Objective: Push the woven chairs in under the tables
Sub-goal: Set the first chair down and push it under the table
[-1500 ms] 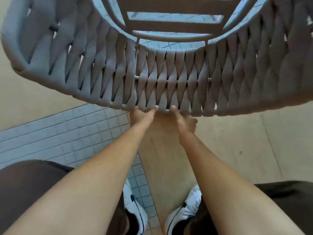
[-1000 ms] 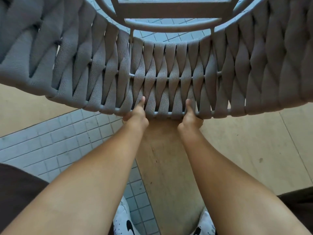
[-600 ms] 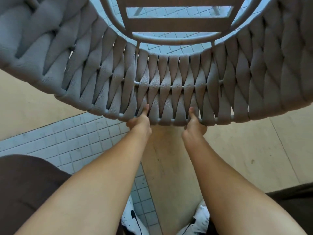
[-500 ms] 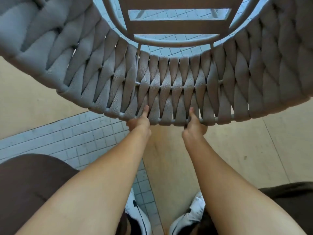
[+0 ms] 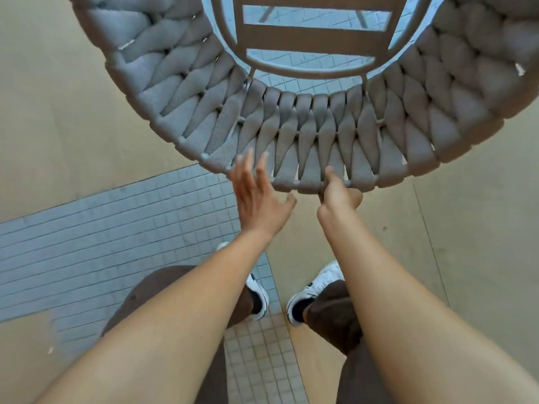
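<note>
One hand grips: with the right hand [image 5: 339, 196] clenched on the woven chair [image 5: 320, 135]'s back rail straight ahead and the left hand [image 5: 258, 196] splayed loose beside it, re-grip before pushing squarely.

Soft, even daylight, with no hard shadows. Wide-angle distortion bends the edges from nine to three o'clock. Overall focus is slightly soft.

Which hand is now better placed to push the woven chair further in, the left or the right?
The right. The right hand is closed on the top rail of the woven chair, thumb over the straps. The left hand is open with spread fingers, only its fingertips near the rail, so it would probably need to grip again first.
</note>
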A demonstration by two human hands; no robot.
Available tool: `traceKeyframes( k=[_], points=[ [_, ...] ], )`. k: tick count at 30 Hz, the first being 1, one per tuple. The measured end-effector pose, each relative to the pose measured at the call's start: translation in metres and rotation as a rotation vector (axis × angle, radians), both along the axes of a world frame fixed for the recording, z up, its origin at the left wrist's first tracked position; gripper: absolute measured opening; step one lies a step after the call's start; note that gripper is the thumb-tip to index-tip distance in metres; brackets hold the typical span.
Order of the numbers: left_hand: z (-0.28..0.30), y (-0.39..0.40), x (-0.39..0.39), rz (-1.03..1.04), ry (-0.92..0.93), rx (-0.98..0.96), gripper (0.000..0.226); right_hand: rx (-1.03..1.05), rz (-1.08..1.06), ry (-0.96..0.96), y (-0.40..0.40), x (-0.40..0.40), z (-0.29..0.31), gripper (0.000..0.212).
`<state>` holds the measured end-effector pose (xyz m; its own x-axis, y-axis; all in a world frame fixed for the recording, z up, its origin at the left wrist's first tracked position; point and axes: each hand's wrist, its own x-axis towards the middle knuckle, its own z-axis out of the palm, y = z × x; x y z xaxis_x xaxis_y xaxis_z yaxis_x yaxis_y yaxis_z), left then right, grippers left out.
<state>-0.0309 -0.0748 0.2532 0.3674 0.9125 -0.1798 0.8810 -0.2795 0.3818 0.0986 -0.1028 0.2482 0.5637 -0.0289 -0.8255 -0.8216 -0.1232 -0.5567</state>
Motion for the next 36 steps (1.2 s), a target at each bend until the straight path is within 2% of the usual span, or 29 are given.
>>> traceKeyframes(
  k=[3, 5, 8, 14, 17, 19, 22, 23, 25, 27, 30, 33, 36],
  points=[
    [0.03, 0.024, -0.005, -0.505, 0.364, 0.072, 0.108, -0.029, 0.009, -0.012, -0.006, -0.001, 0.034, 0.043],
    [0.055, 0.043, -0.006, -0.655, 0.511, 0.082, 0.097, -0.045, 0.015, -0.011, -0.008, -0.001, 0.064, 0.044],
    [0.088, 0.064, -0.002, -0.706, 0.623, 0.008, 0.079, -0.088, 0.01, -0.039, -0.01, 0.0, 0.1, 0.045],
    [0.142, 0.09, 0.002, -0.849, 0.648, 0.021, 0.075, -0.13, 0.034, -0.081, 0.0, -0.004, 0.158, 0.049],
    [0.161, 0.108, 0.01, -0.879, 0.637, 0.001, 0.073, -0.25, 0.114, -0.338, 0.009, -0.005, 0.181, 0.063],
    [0.177, 0.127, 0.014, -0.909, 0.593, 0.002, 0.07, -0.38, 0.408, -0.66, 0.016, -0.009, 0.198, 0.085],
    [0.2, 0.167, 0.017, -0.939, 0.54, 0.002, 0.063, -0.646, 1.165, -1.184, 0.037, -0.008, 0.216, 0.112],
    [0.208, 0.18, 0.018, -0.947, 0.53, -0.002, 0.06, -0.688, 1.436, -1.28, 0.049, 0.0, 0.219, 0.119],
    [0.22, 0.206, 0.021, -0.972, 0.496, 0.001, 0.051, -0.748, 1.83, -1.274, 0.077, 0.018, 0.221, 0.125],
    [0.23, 0.228, 0.026, -0.98, 0.458, 0.008, 0.041, -0.738, 1.936, -1.215, 0.108, 0.033, 0.224, 0.11],
    [0.239, 0.254, 0.036, -0.974, 0.434, 0.015, 0.035, -0.739, 1.911, -1.196, 0.148, 0.05, 0.228, 0.072],
    [0.244, 0.27, 0.049, -0.988, 0.407, 0.018, 0.029, -0.787, 1.953, -1.184, 0.171, 0.066, 0.233, 0.06],
    [0.245, 0.287, 0.061, -0.983, 0.359, 0.086, 0.032, -0.783, 1.951, -1.22, 0.187, 0.079, 0.238, 0.053]
  ],
)
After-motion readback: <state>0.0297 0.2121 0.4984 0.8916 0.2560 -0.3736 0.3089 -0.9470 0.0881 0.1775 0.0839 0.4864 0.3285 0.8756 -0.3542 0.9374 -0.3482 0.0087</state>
